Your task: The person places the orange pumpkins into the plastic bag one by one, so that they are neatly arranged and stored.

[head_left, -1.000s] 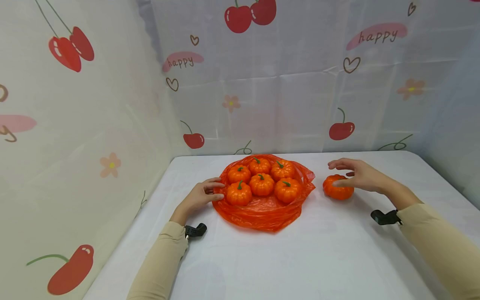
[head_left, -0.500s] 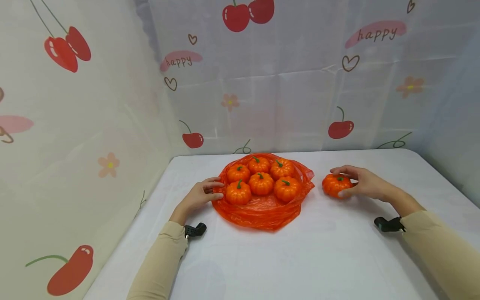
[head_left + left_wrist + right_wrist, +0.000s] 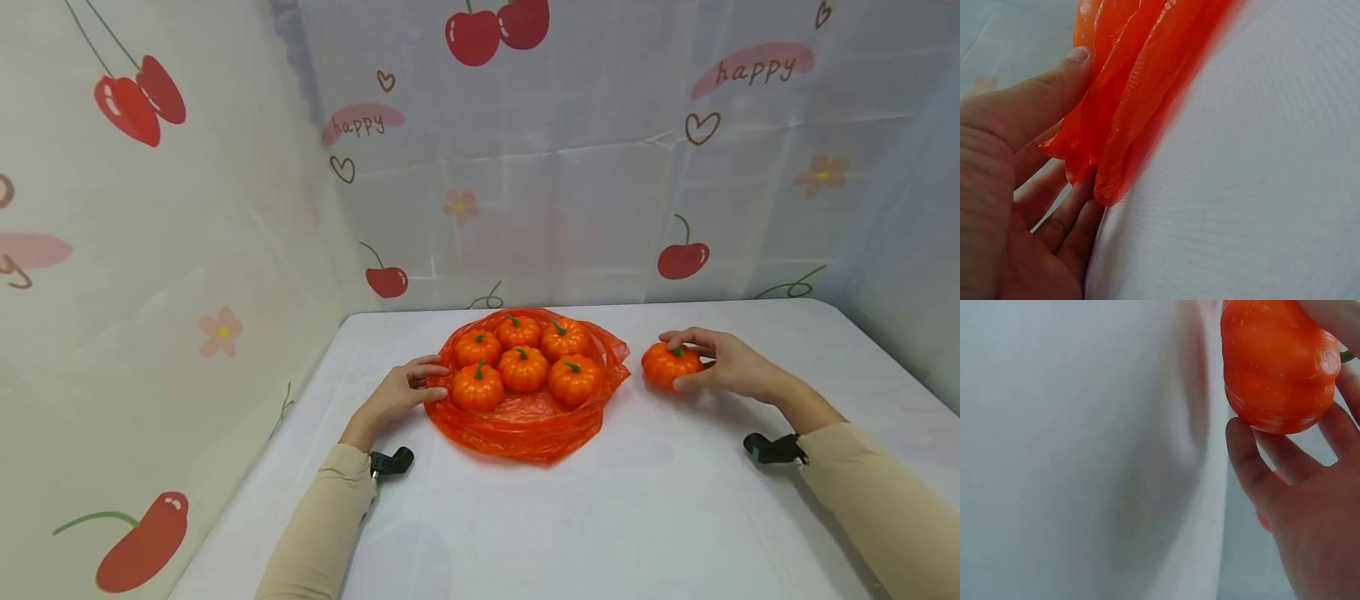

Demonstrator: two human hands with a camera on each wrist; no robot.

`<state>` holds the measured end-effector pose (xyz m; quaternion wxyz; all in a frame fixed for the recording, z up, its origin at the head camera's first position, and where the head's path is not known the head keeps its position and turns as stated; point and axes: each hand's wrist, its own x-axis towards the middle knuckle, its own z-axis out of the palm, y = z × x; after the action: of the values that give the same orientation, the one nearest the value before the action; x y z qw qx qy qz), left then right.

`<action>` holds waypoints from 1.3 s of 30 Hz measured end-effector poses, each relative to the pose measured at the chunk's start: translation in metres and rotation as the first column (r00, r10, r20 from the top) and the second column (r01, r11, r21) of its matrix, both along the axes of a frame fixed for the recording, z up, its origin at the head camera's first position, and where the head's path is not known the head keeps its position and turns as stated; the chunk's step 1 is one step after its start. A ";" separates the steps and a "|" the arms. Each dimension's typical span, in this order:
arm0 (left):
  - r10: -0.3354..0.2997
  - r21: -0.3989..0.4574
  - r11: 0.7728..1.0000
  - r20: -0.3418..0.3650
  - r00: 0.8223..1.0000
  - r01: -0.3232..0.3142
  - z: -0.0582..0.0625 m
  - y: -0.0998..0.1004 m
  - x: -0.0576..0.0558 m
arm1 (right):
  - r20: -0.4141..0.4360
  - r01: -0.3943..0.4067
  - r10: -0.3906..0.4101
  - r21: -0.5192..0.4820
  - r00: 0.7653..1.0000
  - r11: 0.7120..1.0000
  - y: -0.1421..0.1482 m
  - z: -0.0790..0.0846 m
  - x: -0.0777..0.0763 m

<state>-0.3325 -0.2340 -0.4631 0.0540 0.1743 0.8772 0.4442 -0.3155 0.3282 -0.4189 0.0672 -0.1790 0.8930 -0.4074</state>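
At the right of the head view, my right hand (image 3: 723,363) grips a small orange pumpkin (image 3: 665,367) with a green stem. The right wrist view shows the thumb on one side of this pumpkin (image 3: 1279,365) and the fingers around the other. An orange-red plastic bag (image 3: 517,437) lies spread open in the middle, with several similar pumpkins (image 3: 524,369) inside, stems mostly up. My left hand (image 3: 399,392) holds the bag's left edge. Close up, the left thumb presses the crumpled film (image 3: 1129,94) while the fingers sit behind and below it, partly hidden.
A white cloth covers the table (image 3: 510,533). Behind it hangs a pale curtain (image 3: 562,217) printed with cherries, hearts and flowers, and another printed sheet (image 3: 247,208) closes off the left side. Small black devices (image 3: 392,461) are worn at both wrists.
My right hand has come down around the lone pumpkin and taken hold of it. That pumpkin has shifted slightly left and up in the view. The left hand and the bag stay put.
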 end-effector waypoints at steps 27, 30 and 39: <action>-0.007 0.020 1.000 -0.019 1.000 0.008 0.002 0.002 0.004 | -0.034 -0.104 0.103 -0.053 0.994 0.993 -0.046 0.060 0.015; -0.010 0.023 1.000 -0.020 1.000 0.011 0.002 0.001 0.003 | -0.035 -0.123 0.121 -0.054 0.992 0.991 -0.056 0.062 0.015; -0.014 0.024 1.000 -0.006 1.000 0.014 0.003 0.003 0.003 | -0.035 -0.215 0.212 -0.117 0.977 0.970 -0.090 0.066 0.012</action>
<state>-0.3295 -0.2311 -0.4600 0.0527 0.1824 0.8707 0.4536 -0.3031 0.2379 -0.3525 0.0900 -0.2821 0.8432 -0.4488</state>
